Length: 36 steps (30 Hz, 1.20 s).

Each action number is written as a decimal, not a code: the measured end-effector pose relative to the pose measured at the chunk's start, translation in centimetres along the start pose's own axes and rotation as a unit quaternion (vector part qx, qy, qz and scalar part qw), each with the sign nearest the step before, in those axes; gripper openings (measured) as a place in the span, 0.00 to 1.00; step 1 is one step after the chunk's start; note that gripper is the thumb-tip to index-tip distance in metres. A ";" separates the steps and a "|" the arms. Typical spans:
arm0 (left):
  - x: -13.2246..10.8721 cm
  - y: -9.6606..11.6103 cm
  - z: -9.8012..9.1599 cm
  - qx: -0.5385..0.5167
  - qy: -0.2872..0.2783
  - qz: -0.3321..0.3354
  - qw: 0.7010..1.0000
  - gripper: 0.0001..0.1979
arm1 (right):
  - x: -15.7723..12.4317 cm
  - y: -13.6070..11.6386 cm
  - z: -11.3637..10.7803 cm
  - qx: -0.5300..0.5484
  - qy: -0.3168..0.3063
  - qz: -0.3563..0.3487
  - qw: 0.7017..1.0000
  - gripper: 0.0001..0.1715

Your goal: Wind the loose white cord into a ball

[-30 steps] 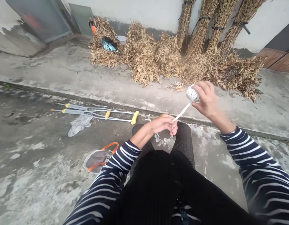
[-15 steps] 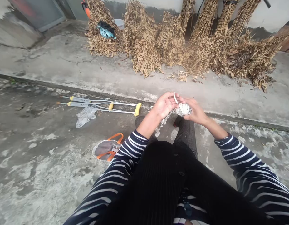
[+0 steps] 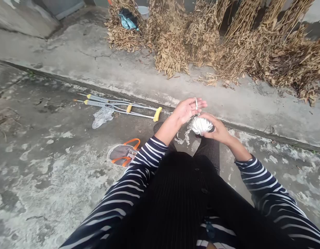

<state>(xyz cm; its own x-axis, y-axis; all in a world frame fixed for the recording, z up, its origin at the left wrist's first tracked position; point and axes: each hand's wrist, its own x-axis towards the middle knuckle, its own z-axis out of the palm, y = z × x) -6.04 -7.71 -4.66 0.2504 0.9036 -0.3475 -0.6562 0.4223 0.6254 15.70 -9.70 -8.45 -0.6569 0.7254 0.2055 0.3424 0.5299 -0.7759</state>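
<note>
My right hand [image 3: 217, 128] is wrapped round the side of a ball of white cord [image 3: 201, 125], possibly yarn. My left hand [image 3: 188, 110] is just left of the ball, palm up with its fingers stretched out. A strand of the cord [image 3: 196, 102] lies across those fingers and runs down to the ball. Below the hands, a loose crinkled length of white cord [image 3: 187, 135] hangs or lies between my legs. Which of these it does I cannot tell.
Two crutches [image 3: 132, 113] lie on the concrete to the left, with a clear plastic bag [image 3: 103, 117] beside them. Nearer is a grey bag with orange handles [image 3: 122, 154]. A low step edge [image 3: 253, 131] runs across; dried plant bundles [image 3: 172, 48] lean beyond it.
The ball has come lower and shows more fully, apart from my left palm. My left fingers have straightened out. The whole view has tilted downward and shifted left.
</note>
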 end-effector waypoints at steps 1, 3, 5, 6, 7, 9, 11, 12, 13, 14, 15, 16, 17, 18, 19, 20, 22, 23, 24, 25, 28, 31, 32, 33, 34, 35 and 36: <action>0.2 0.2 -0.4 0.015 -0.002 -0.004 1.000 0.12 | 0.1 0.0 0.1 0.015 -0.005 -0.004 1.000 0.35; 0.7 0.7 -1.5 0.061 -0.009 -0.015 0.998 0.10 | 0.2 -0.1 0.2 0.052 -0.007 0.005 0.999 0.33; 1.4 1.4 -3.0 0.130 -0.025 -0.033 0.991 0.08 | 0.0 0.0 0.3 0.099 0.004 0.034 0.995 0.34; 1.8 1.9 -3.7 0.169 -0.033 -0.042 0.984 0.08 | -0.2 0.0 0.4 0.124 0.011 0.052 0.991 0.36; 2.1 2.3 -4.5 0.208 -0.039 -0.052 0.976 0.09 | -0.3 0.0 0.4 0.149 0.019 0.071 0.986 0.37; 2.6 3.1 -5.6 0.279 -0.046 -0.068 0.957 0.09 | -0.6 -0.1 0.3 0.189 0.027 0.098 0.977 0.41; 2.9 3.6 -6.2 0.336 -0.040 -0.077 0.938 0.08 | -0.7 -0.4 -0.1 0.212 0.022 0.117 0.970 0.43; 3.0 3.7 -6.2 0.355 -0.039 -0.078 0.931 0.07 | -0.6 -0.6 -0.3 0.223 0.016 0.126 0.967 0.44; 2.9 3.7 -6.0 0.367 -0.044 -0.075 0.926 0.06 | -0.6 -0.9 -0.5 0.235 0.011 0.134 0.963 0.45; 2.8 3.6 -5.7 0.370 -0.056 -0.069 0.925 0.05 | -0.5 -1.1 -0.7 0.250 0.007 0.142 0.958 0.46; 2.6 3.4 -5.4 0.365 -0.077 -0.061 0.926 0.06 | -0.4 -1.3 -1.0 0.267 0.007 0.150 0.952 0.46; 2.4 3.1 -4.9 0.353 -0.103 -0.050 0.929 0.07 | -0.3 -1.4 -1.2 0.283 0.008 0.157 0.946 0.47; 2.2 2.7 -4.5 0.337 -0.130 -0.037 0.932 0.09 | -0.3 -1.5 -1.5 0.296 0.009 0.164 0.941 0.47; 1.9 2.3 -4.1 0.320 -0.154 -0.023 0.934 0.10 | -0.2 -1.6 -1.8 0.305 0.009 0.171 0.937 0.47; 1.6 1.8 -3.7 0.306 -0.172 -0.009 0.936 0.11 | -0.2 -1.6 -2.1 0.312 0.007 0.178 0.933 0.46; 1.4 1.4 -3.3 0.295 -0.184 0.002 0.938 0.11 | -0.3 -1.6 -2.4 0.317 0.004 0.184 0.930 0.46; 1.1 0.4 -2.9 0.282 -0.195 0.017 0.939 0.11 | -0.5 -1.5 -3.0 0.327 -0.005 0.195 0.925 0.46; 1.0 0.0 -2.7 0.280 -0.197 0.020 0.940 0.10 | -0.6 -1.4 -3.3 0.331 -0.007 0.198 0.923 0.46; 1.0 -0.4 -2.6 0.280 -0.197 0.022 0.939 0.10 | -0.8 -1.2 -3.5 0.334 -0.009 0.199 0.921 0.46; 0.9 -0.8 -2.5 0.283 -0.197 0.024 0.938 0.10 | -1.1 -1.1 -3.7 0.335 -0.009 0.198 0.921 0.46; 0.5 -1.4 -2.1 0.304 -0.188 0.045 0.933 0.10 | -1.7 -0.5 -4.1 0.339 -0.005 0.194 0.921 0.46; -0.2 -1.0 -1.6 0.340 -0.175 0.079 0.921 0.04 | -2.2 0.0 -4.3 0.370 0.007 0.198 0.908 0.46; -0.4 -0.6 -1.4 0.351 -0.177 0.081 0.916 0.01 | -2.4 0.2 -4.3 0.387 0.007 0.199 0.900 0.46; -0.7 -0.1 -1.3 0.359 -0.183 0.076 0.912 0.05 | -2.5 0.3 -4.2 0.407 0.006 0.200 0.891 0.46; -0.8 0.4 -1.2 0.361 -0.191 0.064 0.910 0.08 | -2.6 0.4 -4.1 0.424 0.006 0.202 0.883 0.46; -0.9 1.0 -1.2 0.360 -0.201 0.046 0.910 0.10 | -2.6 0.5 -3.9 0.438 0.007 0.204 0.875 0.47; -1.0 1.5 -1.3 0.355 -0.211 0.022 0.910 0.12 | -2.7 0.6 -3.7 0.448 0.009 0.207 0.870 0.48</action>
<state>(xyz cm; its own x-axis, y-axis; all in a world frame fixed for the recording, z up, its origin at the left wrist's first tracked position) -8.22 -8.10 -4.33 0.5851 0.8042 -0.1047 -0.0836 0.1883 0.9786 20.12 -9.70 -7.22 -0.5889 0.7833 -0.1990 -0.1187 -0.3274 -0.9374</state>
